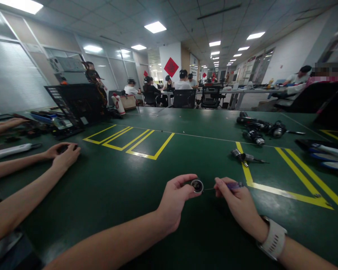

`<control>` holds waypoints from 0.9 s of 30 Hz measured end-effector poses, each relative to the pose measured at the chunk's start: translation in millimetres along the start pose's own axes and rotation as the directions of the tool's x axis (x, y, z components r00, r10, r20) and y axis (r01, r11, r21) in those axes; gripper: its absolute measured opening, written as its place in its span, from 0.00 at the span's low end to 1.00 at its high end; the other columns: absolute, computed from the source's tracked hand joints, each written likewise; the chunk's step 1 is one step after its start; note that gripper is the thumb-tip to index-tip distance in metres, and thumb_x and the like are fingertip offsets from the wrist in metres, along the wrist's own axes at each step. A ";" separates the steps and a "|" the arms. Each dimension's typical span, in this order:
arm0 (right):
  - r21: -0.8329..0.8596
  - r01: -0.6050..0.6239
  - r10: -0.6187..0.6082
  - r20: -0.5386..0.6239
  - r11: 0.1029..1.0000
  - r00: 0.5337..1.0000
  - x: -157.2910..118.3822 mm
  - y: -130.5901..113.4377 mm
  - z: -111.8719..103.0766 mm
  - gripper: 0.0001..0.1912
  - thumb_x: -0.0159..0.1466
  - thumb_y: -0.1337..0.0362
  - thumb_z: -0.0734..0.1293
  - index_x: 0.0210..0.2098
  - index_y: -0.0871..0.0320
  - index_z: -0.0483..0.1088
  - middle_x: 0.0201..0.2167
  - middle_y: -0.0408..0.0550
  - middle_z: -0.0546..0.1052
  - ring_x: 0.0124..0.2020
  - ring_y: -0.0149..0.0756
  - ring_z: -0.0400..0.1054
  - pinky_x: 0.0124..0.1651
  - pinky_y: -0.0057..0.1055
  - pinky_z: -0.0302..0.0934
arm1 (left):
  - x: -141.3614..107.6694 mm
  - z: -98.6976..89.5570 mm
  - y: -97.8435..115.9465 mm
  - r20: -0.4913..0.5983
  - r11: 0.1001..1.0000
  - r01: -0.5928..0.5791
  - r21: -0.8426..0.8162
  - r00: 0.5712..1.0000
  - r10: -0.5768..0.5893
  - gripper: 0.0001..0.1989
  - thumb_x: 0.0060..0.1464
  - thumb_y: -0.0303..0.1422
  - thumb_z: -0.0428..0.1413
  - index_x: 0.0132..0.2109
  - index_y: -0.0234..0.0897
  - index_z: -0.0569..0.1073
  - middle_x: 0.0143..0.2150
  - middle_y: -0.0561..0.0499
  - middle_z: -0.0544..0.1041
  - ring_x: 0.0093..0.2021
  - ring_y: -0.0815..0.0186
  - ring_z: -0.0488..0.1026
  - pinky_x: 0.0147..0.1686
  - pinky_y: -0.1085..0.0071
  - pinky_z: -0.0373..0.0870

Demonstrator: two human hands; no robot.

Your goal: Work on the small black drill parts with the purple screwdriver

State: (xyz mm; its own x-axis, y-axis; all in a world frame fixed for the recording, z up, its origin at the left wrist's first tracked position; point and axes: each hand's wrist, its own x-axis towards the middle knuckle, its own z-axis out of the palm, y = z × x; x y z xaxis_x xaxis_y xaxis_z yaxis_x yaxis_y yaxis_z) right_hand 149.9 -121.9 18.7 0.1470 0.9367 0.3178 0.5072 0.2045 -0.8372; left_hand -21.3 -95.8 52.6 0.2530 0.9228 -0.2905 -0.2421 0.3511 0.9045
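Between the thumb and fingers of my left hand [176,198] is a small round metal part [197,186], its open end facing me and dark pieces showing inside. My right hand [233,198] is closed around the purple handle of a thin screwdriver [234,185]. The shaft points left, and its tip is at or very near the right side of the round part; whether they touch I cannot tell. Both hands are above the green table [115,210]. Beyond my right hand, metal cylindrical parts [242,155] lie across a yellow tape line.
Black power tools [261,127] lie at the back right, near blue-and-white items [332,159]. At the left, another person's hands [64,153] hold a dark part beside a white tool [9,151]. A black metal case [79,103] stands at the back left. People sit farther away.
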 end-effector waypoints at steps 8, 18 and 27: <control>-0.096 0.011 -0.005 0.064 0.995 0.998 3.6 -6.5 -1.3 0.22 0.63 0.51 0.56 0.19 0.55 0.66 0.16 0.42 0.69 0.21 0.34 0.66 0.25 0.30 0.57 | -1.4 1.9 6.0 -0.026 1.000 0.005 -0.014 1.000 -0.005 0.15 0.46 0.15 0.55 0.41 0.31 0.75 0.40 0.43 0.78 0.43 0.59 0.75 0.47 0.59 0.72; 0.134 -0.304 0.298 0.061 0.943 0.953 7.1 -2.4 -3.3 0.21 0.58 0.48 0.62 0.18 0.56 0.66 0.12 0.40 0.66 0.16 0.33 0.61 0.23 0.30 0.55 | 0.6 0.8 9.6 -0.053 1.000 0.002 0.004 0.999 -0.002 0.16 0.46 0.15 0.54 0.43 0.29 0.73 0.41 0.42 0.77 0.43 0.59 0.75 0.47 0.60 0.72; 0.201 -0.366 0.372 0.007 0.909 0.928 9.6 7.7 5.0 0.22 0.59 0.47 0.59 0.21 0.57 0.66 0.13 0.42 0.68 0.16 0.34 0.63 0.20 0.29 0.55 | 2.3 1.1 2.5 -0.049 0.998 0.062 0.009 0.997 -0.062 0.14 0.49 0.16 0.53 0.44 0.29 0.72 0.44 0.41 0.76 0.43 0.60 0.75 0.45 0.61 0.74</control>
State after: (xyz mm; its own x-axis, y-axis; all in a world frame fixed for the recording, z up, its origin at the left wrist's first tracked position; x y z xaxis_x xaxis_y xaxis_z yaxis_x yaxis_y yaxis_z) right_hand 151.0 -109.9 13.0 0.3189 0.9476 -0.0202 0.2368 -0.1003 -0.9664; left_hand -20.3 -93.0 54.5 0.2214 0.9060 -0.3608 -0.2169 0.4065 0.8875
